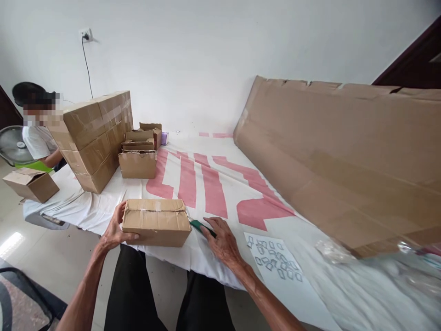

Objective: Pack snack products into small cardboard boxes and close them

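A small closed cardboard box (156, 220) with clear tape along its top lies at the near edge of the table. My left hand (115, 230) grips its left end, thumb under the front face. My right hand (222, 241) rests on the white cloth just right of the box, fingers closed round a green-handled tool (203, 227) whose tip points at the box's right end. A white sheet (275, 257) with several small outlined stickers lies to the right of that hand.
A stack of taped cartons (96, 138) and several small open boxes (139, 156) stand at the far left of the table (206, 184). A large flat cardboard panel (344, 156) leans along the right. Another person (39, 138) sits beyond the cartons, by a fan and a loose box (31, 184).
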Tool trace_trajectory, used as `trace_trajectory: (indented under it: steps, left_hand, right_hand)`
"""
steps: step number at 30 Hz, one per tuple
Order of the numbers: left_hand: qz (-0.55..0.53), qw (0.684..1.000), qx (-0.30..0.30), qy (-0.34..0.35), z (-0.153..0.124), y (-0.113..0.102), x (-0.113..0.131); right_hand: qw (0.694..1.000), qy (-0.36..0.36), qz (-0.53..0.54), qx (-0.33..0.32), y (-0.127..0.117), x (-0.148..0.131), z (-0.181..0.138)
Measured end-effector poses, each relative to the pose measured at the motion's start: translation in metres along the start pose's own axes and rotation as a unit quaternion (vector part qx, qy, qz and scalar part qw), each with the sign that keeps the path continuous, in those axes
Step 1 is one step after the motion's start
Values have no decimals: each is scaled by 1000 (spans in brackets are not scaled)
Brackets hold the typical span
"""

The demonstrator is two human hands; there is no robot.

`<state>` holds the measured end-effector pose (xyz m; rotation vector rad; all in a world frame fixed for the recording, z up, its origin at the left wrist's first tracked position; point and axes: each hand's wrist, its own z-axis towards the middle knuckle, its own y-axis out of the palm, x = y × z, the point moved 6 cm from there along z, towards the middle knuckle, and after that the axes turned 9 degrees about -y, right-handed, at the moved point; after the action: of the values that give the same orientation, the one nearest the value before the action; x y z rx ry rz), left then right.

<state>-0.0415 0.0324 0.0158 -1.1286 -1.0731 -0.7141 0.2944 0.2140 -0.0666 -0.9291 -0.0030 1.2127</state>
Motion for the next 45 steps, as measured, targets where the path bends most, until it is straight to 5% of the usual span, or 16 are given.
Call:
trace_trajectory:
  steps: [8, 18, 23, 28, 31, 36, 41, 45]
  left_hand:
    - [21, 998, 54, -9, -29, 7, -2]
    - [26, 999, 28, -4, -30, 10, 17]
    - [-2, 999, 24, -21, -28, 13, 17]
    - [5, 999, 14, -45, -25, 14, 13]
    - [4, 999, 9, -44, -25, 14, 13]
    - [-1, 999, 12, -39, -24, 15, 14]
    - [16, 998, 14, -55, -26, 14, 11]
    - [28, 997, 21, -64, -27, 14, 7]
  right_hand:
    - [993, -22, 116, 10, -17, -65, 55]
    - [989, -76, 119, -47, -17, -93, 67]
    - [997, -38, -13, -64, -16, -49, 43]
    - [962, 22, -153, -226, 11, 12, -10]
    - [972, 22, -123, -198, 10, 14, -6]
    - [999, -40, 8, 25, -32, -60, 60]
    - [972, -188, 64, -126, -17, -173, 99]
    - [960, -206, 0, -190, 9, -212, 99]
